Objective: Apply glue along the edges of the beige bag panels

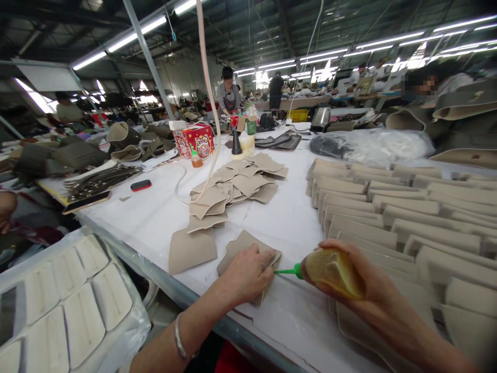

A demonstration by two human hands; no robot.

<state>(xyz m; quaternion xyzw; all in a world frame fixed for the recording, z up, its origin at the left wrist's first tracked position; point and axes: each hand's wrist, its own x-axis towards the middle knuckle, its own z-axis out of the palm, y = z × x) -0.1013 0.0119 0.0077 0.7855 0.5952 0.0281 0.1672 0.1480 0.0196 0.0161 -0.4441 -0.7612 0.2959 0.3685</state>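
Observation:
My right hand (361, 274) is wrapped around a squeeze bottle (334, 272) of amber liquid, probably glue. The bottle lies tilted on its side, and its green nozzle tip meets the right edge of a beige leather-like piece (236, 247). My left hand (248, 274) grips that piece near the same edge, fingers bent over it and partly hiding it. Just to the left lies another flat beige piece (193, 252). Beyond it, a loose pile of similar beige pieces (248, 184) spreads over the white tabletop (155, 217).
Rows of folded beige pieces (373, 228) cover the right side. A red box (200, 140), a small glue bottle (196, 159) and a hanging hose (212, 103) stand behind the pile. Phone (87, 202) at left edge; pale panels (77, 290) lower left. A co-worker (229, 96) stands far back.

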